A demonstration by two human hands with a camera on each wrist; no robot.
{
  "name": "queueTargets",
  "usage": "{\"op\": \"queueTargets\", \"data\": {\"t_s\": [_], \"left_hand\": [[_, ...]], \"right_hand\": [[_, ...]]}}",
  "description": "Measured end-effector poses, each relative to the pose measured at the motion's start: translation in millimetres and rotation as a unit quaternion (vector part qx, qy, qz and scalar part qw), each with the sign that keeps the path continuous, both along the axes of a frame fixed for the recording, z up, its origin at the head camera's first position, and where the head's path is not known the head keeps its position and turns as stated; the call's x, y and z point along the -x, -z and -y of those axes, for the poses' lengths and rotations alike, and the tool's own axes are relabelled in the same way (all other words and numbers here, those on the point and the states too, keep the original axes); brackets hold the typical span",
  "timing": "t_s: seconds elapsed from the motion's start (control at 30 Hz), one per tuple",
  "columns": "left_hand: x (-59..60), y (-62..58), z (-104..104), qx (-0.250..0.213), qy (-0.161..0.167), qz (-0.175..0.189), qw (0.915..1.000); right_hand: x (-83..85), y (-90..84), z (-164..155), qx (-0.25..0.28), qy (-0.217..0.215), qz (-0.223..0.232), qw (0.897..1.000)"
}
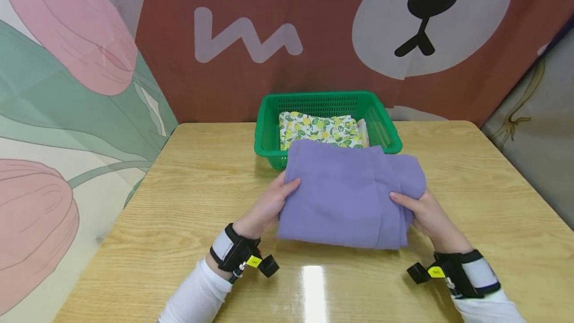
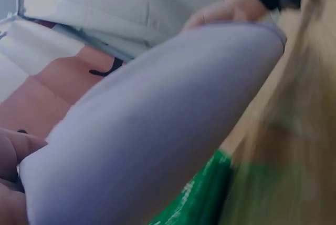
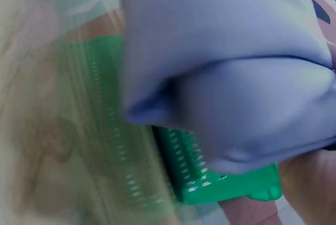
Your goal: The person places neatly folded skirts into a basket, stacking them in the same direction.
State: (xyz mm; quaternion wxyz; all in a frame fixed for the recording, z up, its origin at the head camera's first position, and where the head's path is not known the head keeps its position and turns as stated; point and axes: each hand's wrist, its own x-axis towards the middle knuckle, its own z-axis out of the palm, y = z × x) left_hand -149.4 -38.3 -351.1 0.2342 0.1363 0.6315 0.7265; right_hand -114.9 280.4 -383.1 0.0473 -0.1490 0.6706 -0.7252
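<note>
A folded purple cloth [image 1: 336,196] is held up over the table by both hands, in front of the green basket [image 1: 272,153]. At its left edge my left hand [image 1: 271,201] grips it, thumb on top and the other fingers hidden beneath. My right hand [image 1: 428,213] pinches the right side, where a folded flap sticks out, its thumb also on top. Both wrist views show the thick folds of the purple cloth [image 2: 152,125] close up. Inside the basket lies a folded cloth with a lemon print [image 1: 320,128], partly covered by the purple cloth's far edge.
The wooden table [image 1: 202,178] reaches back to a brown curtain [image 1: 251,79] with a printed animal face. The basket stands at the table's far edge. Beside the lemon-print cloth, a pale pinkish folded item [image 1: 362,132] stands in the basket.
</note>
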Motion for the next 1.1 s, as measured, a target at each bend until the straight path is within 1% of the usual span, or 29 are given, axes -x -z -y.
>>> {"op": "queueTargets", "data": {"t_s": [0.07, 0.13, 0.17, 0.2, 0.27, 0.3, 0.33, 0.4, 0.47, 0.5, 0.53, 0.6, 0.7, 0.77, 0.83, 0.97, 1.0, 1.1], "left_hand": [[2.2, -3.3, 2, 0.025, -0.030, -0.046, 0.9982], [7.2, -5.6, 5, 0.054, -0.055, -0.101, 0.9919], [10.6, -6.4, 6, 0.065, -0.064, -0.129, 0.9875], [14.9, -7.0, 7, 0.076, -0.073, -0.157, 0.9820], [24.7, -9.3, 10, 0.084, -0.083, -0.207, 0.9711], [29.8, -11.1, 11, 0.085, -0.087, -0.230, 0.9655], [35.0, -13.3, 12, 0.079, -0.095, -0.247, 0.9611], [46.0, -18.1, 14, 0.065, -0.113, -0.269, 0.9544], [55.8, -23.4, 14, 0.047, -0.138, -0.278, 0.9493], [60.7, -25.6, 13, 0.036, -0.150, -0.278, 0.9482], [65.1, -27.8, 13, 0.024, -0.162, -0.276, 0.9472], [72.3, -31.8, 11, 0.012, -0.174, -0.276, 0.9450], [79.9, -36.8, 9, 0.003, -0.178, -0.274, 0.9453], [84.2, -39.1, 7, 0.009, -0.179, -0.278, 0.9436], [87.9, -40.5, 5, 0.009, -0.182, -0.280, 0.9423], [95.3, -41.7, 3, -0.003, -0.198, -0.289, 0.9368], [97.1, -41.9, 3, -0.007, -0.203, -0.291, 0.9350], [102.2, -42.6, 3, -0.016, -0.216, -0.303, 0.9280]], "right_hand": [[1.9, -5.4, 3, -0.010, 0.004, -0.010, 1.000], [3.3, -12.3, 6, -0.057, 0.037, -0.012, 0.998], [4.4, -16.1, 7, -0.082, 0.060, -0.010, 0.995], [5.9, -20.4, 8, -0.111, 0.088, -0.008, 0.990], [10.2, -29.1, 10, -0.164, 0.145, -0.009, 0.976], [13.4, -33.8, 12, -0.181, 0.167, -0.016, 0.969], [17.2, -37.9, 13, -0.178, 0.183, -0.028, 0.967], [25.5, -46.0, 15, -0.157, 0.199, -0.063, 0.965], [33.6, -52.4, 18, -0.130, 0.201, -0.094, 0.966], [37.8, -54.8, 20, -0.121, 0.202, -0.110, 0.966], [41.7, -56.7, 21, -0.115, 0.203, -0.119, 0.965], [49.3, -59.6, 24, -0.113, 0.211, -0.129, 0.962], [60.8, -63.2, 27, -0.110, 0.229, -0.129, 0.959], [67.9, -66.2, 29, -0.085, 0.234, -0.128, 0.960], [73.7, -69.6, 31, -0.046, 0.235, -0.125, 0.963], [80.9, -76.3, 35, 0.003, 0.234, -0.127, 0.964], [82.0, -77.7, 36, 0.002, 0.237, -0.125, 0.963], [85.3, -81.5, 38, -0.036, 0.251, -0.129, 0.959]]}}
